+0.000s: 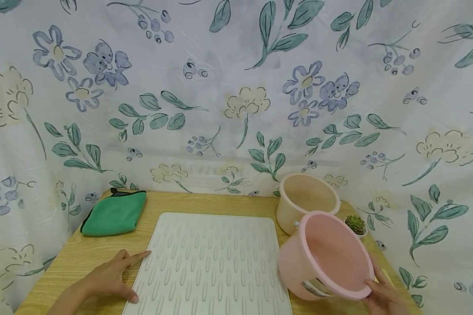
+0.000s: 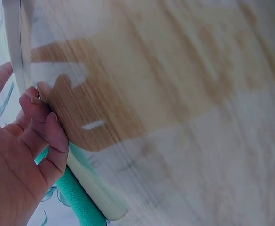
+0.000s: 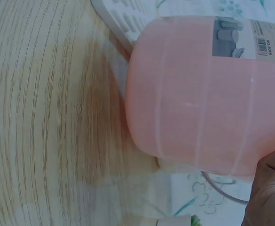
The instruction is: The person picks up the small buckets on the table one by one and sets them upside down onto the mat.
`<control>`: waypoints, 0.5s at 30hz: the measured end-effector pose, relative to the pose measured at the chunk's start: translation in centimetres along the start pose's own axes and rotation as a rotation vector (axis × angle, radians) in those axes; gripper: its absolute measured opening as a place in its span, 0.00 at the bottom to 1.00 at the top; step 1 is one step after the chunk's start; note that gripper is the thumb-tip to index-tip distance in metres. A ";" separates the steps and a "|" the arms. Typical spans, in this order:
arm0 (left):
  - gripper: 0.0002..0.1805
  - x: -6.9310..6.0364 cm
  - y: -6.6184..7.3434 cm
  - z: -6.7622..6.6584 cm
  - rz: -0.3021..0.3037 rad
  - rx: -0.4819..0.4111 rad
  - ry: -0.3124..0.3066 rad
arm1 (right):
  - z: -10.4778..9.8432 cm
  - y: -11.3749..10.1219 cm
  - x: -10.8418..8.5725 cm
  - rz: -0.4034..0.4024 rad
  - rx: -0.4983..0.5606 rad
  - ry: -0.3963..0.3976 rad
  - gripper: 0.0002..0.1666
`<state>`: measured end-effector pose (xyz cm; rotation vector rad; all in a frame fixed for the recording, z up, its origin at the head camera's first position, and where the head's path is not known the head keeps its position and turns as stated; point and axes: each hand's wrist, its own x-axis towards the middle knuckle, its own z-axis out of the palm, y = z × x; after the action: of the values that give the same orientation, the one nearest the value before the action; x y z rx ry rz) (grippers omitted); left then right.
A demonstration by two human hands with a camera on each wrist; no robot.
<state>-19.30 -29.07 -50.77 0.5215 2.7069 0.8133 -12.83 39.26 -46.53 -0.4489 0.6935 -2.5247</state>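
Observation:
A pink bucket (image 1: 295,267) tilts over the right edge of a white ribbed mat (image 1: 205,262), its mouth toward the right. The right hand (image 1: 382,293) grips its rim at the right side; in the right wrist view the bucket's side (image 3: 189,103) fills much of the picture, with the hand (image 3: 271,193) at its lower right. At the mat's left edge, the left hand (image 1: 106,275) has its index finger extended to the edge and its thumb lower down. The left wrist view shows that hand (image 2: 24,150) with its other fingers bent against the wooden table.
Behind the pink bucket stands a cream bucket (image 1: 285,212), with a small potted succulent (image 1: 355,224) to its right. A green cloth pouch (image 1: 116,213) lies at the back left of the wooden table (image 1: 90,249). A floral curtain (image 1: 220,87) hangs behind.

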 end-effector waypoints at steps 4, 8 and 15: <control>0.55 0.0 0.0 -0.1 0.006 -0.005 0.000 | 0.2 1.2 0.8 -0.051 0.031 -0.103 0.41; 0.55 -0.1 0.1 -0.1 0.008 -0.014 -0.005 | 0.5 2.0 1.5 -0.083 0.050 -0.097 0.41; 0.56 -0.1 0.2 -0.1 -0.010 -0.022 -0.015 | 0.8 3.2 2.7 -0.133 0.082 -0.095 0.41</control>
<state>-19.20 -28.95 -50.57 0.5073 2.6814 0.8324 -13.62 35.10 -47.07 -0.5992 0.5384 -2.6246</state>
